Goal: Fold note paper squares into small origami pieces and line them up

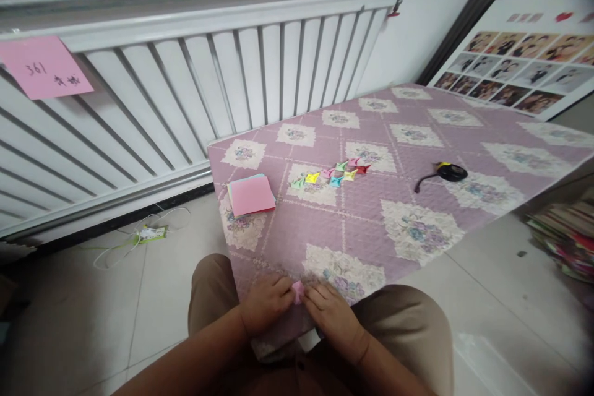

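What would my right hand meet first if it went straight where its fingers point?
Likely the small pink paper at the tip of your right hand, then perhaps your left hand; depth is unclear.

At the near edge of the table (297, 241), a folded paper piece (297, 292) sits between the left hand (269, 301) and right hand (331, 309). Farther left lies a paper stack (253, 196); right of that, folded paper figures (327, 172), then a coiled cable (452, 172). Behind stands a radiator (292, 68); left, on the floor (132, 303), a power strip (152, 233); far right, a photo board (520, 65).
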`<action>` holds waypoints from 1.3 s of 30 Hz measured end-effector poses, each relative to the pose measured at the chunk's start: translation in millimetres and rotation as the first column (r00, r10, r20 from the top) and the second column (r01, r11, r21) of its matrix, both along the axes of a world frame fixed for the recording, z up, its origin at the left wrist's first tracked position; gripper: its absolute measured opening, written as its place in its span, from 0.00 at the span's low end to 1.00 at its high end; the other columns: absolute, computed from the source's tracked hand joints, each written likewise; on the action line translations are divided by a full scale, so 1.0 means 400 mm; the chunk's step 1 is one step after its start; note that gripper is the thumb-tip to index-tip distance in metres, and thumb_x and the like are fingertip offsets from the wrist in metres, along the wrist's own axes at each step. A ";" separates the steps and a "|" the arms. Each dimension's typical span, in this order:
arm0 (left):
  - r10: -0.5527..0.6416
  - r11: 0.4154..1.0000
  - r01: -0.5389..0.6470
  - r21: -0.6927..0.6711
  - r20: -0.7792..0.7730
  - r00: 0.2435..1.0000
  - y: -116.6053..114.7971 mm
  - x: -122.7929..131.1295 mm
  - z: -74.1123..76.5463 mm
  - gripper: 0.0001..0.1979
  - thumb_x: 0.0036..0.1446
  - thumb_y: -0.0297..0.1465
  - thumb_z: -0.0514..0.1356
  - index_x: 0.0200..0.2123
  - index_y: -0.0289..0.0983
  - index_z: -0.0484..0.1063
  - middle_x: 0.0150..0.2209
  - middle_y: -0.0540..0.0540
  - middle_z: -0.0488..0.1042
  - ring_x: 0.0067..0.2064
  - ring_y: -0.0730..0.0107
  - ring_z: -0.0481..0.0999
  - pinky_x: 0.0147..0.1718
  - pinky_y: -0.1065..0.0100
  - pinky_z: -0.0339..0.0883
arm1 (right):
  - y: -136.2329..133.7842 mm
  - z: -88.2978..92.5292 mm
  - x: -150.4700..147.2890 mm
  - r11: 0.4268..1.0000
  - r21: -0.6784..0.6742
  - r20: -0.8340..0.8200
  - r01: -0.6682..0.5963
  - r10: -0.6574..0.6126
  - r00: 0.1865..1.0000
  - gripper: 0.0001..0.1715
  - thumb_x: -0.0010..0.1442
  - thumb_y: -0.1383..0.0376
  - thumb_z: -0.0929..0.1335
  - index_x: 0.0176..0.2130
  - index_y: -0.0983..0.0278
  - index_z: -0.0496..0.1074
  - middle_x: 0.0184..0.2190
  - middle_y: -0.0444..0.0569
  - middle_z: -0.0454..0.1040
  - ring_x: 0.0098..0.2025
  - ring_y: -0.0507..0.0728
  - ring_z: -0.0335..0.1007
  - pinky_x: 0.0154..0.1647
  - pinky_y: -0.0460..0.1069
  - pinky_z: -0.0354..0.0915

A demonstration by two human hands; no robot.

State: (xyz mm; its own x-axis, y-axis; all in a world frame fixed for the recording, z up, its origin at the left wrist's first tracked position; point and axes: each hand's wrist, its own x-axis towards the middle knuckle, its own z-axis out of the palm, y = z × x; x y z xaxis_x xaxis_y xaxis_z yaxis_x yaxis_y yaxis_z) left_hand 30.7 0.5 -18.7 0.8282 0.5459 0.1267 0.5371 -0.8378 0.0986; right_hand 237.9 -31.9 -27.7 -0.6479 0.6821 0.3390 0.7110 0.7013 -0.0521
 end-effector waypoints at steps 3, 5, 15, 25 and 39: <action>0.014 0.999 -0.015 -0.028 -0.049 0.999 -0.016 -0.001 0.022 0.07 0.64 0.28 0.52 0.43 0.36 0.67 0.38 0.46 0.69 0.38 0.65 0.68 0.33 0.66 0.62 | -0.026 -0.014 0.003 0.997 0.007 0.003 0.071 -0.071 0.997 0.14 0.61 0.68 0.65 0.47 0.63 0.70 0.42 0.50 0.74 0.46 0.59 0.65 0.50 0.55 0.56; 0.034 0.999 -0.037 -0.040 -0.074 0.997 -0.027 0.000 0.034 0.08 0.64 0.28 0.52 0.46 0.35 0.66 0.40 0.44 0.69 0.39 0.64 0.68 0.33 0.65 0.63 | -0.044 -0.027 0.003 0.992 -0.007 -0.008 0.123 -0.123 0.992 0.16 0.61 0.67 0.65 0.49 0.62 0.70 0.44 0.52 0.74 0.49 0.60 0.64 0.51 0.55 0.55; 0.062 0.996 -0.068 -0.049 -0.113 0.992 -0.040 0.006 0.026 0.17 0.64 0.31 0.52 0.55 0.35 0.60 0.45 0.41 0.68 0.43 0.61 0.68 0.36 0.63 0.64 | -0.069 -0.046 -0.005 0.978 -0.035 -0.051 0.205 -0.207 0.977 0.20 0.59 0.67 0.65 0.51 0.61 0.69 0.47 0.51 0.73 0.51 0.60 0.63 0.53 0.56 0.52; 0.063 0.996 -0.071 -0.050 -0.143 0.988 -0.042 0.007 0.014 0.18 0.64 0.32 0.52 0.56 0.36 0.59 0.45 0.41 0.68 0.43 0.59 0.68 0.36 0.62 0.62 | -0.087 -0.037 -0.038 0.935 -0.055 -0.188 0.351 -0.355 0.916 0.17 0.62 0.67 0.62 0.50 0.62 0.70 0.45 0.50 0.74 0.49 0.58 0.65 0.53 0.55 0.52; 0.086 0.991 -0.100 -0.090 -0.149 0.985 -0.044 0.008 0.023 0.18 0.66 0.35 0.50 0.57 0.38 0.59 0.49 0.40 0.67 0.45 0.61 0.67 0.37 0.63 0.60 | -0.107 -0.029 -0.056 0.901 -0.066 -0.209 0.428 -0.432 0.877 0.17 0.64 0.64 0.59 0.49 0.58 0.69 0.47 0.48 0.75 0.52 0.59 0.64 0.57 0.58 0.48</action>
State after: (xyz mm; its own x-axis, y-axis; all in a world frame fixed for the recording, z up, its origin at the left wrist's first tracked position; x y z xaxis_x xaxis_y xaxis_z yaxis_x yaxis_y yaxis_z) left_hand 33.7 -16.9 -9.4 0.7790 0.6252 -0.0480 0.6267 -0.7738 0.0925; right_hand 215.5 -74.8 -39.4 -0.2026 0.8841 0.4211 0.9126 0.3264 -0.2463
